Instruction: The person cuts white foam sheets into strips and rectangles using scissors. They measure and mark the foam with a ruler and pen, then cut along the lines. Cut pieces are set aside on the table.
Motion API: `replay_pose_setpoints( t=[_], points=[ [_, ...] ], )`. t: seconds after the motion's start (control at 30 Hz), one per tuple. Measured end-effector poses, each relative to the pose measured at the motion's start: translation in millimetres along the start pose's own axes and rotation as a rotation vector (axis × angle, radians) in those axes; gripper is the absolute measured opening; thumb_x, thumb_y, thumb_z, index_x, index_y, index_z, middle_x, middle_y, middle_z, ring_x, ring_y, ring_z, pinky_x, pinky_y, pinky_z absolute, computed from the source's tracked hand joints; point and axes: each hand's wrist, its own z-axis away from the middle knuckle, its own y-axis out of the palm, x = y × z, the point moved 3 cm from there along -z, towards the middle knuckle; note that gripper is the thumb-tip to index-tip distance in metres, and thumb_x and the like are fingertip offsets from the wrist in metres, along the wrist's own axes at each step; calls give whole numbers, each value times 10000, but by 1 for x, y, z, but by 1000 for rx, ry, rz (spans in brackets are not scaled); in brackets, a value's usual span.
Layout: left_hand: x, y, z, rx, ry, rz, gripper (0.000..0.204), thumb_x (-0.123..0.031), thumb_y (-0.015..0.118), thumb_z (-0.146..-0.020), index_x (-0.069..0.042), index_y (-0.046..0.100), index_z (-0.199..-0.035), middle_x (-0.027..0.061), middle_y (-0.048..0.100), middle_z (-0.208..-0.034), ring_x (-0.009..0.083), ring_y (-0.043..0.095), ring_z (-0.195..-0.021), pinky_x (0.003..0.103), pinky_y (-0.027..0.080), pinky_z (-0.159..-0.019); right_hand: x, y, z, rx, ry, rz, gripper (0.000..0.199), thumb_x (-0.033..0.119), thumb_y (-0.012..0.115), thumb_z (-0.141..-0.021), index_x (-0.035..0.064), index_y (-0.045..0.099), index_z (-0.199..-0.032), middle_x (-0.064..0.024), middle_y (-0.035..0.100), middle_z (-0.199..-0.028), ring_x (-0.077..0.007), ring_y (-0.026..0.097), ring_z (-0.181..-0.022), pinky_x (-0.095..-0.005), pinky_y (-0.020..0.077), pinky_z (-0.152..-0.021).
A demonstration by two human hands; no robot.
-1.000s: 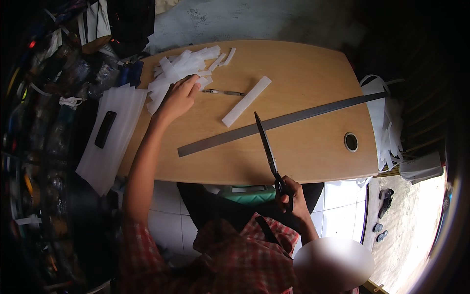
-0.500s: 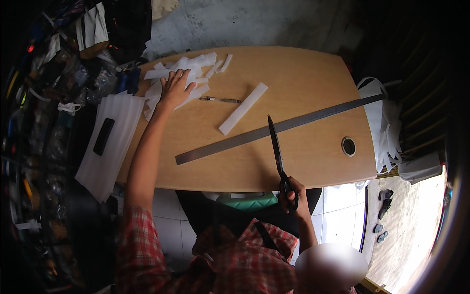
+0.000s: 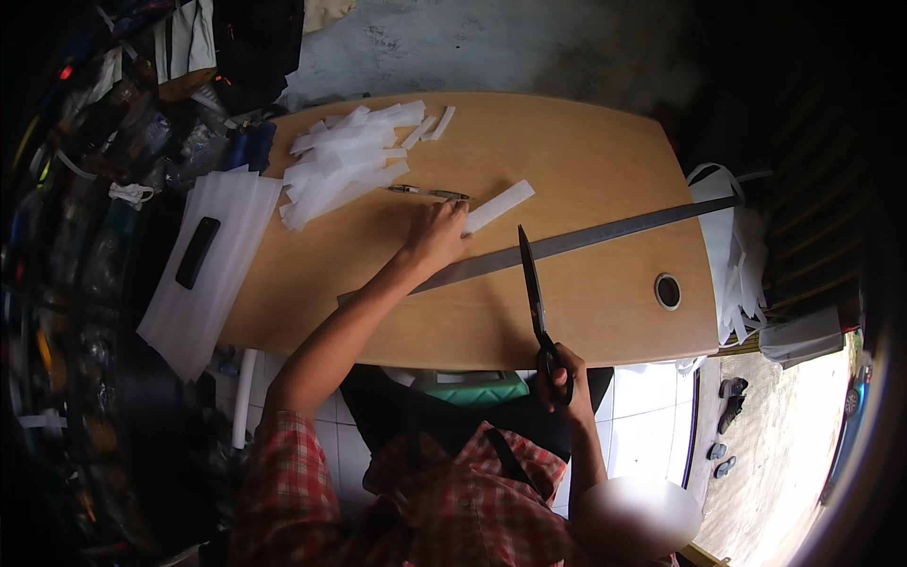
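My left hand [image 3: 439, 234] is over the table, its fingers closed on the near end of a single white foam strip [image 3: 504, 204]; the hand hides that end. Black-handled scissors [image 3: 535, 293] are in my right hand [image 3: 564, 378] at the table's front edge, with their blades pointing away from me and held together. A long metal ruler [image 3: 586, 231] lies slantwise across the table beyond the scissors, partly hidden by my left hand and forearm. Just past my left fingers lies a pen [image 3: 428, 193].
A loose pile of white foam strips [image 3: 345, 156] covers the table's far left. White sheets [image 3: 213, 274] with a black phone [image 3: 197, 253] on them lie along the left side. A round grommet hole [image 3: 667, 291] is at the right. White strips [image 3: 742, 265] hang beyond the right edge.
My left hand has moved from the strip pile towards me and right, onto the single strip, which has shifted slightly and turned. My right hand stays put with the scissors.
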Motion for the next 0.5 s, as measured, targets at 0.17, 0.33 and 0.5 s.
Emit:
replay_pose_setpoints(
  t=[0.17, 0.33, 0.5],
  points=[
    [35, -75, -6, -279, -16, -118, 303, -245, 722, -811, -36, 645, -1015, 128, 674, -949, 319, 651, -889, 421, 472, -808, -3, -2, 2, -10, -6, 5, 759, 749, 626, -741, 16, 492, -881, -10, 464, -570, -76, 433, -386, -220, 337, -354],
    [137, -151, -6, -332, -293, -327, 322, -286, 727, -809, -82, 662, -1049, 101, 668, -1077, 313, 608, -1069, 495, 431, -907, 11, 1, -6, -39, 46, 35, 654, 644, 668, -802, 9, 526, -876, -2, 463, -556, -75, 431, -385, -231, 336, -353],
    [213, -146, 22, -152, -544, -453, 435, -368, 700, -841, -127, 629, -1196, 76, 618, -1200, 318, 513, -1201, 599, 369, -938, 39, -11, -56, -148, 57, 307, 440, 380, 756, -844, -23, 580, -816, -22, 499, -523, -96, 496, -414, -267, 356, -379]
  ],
)
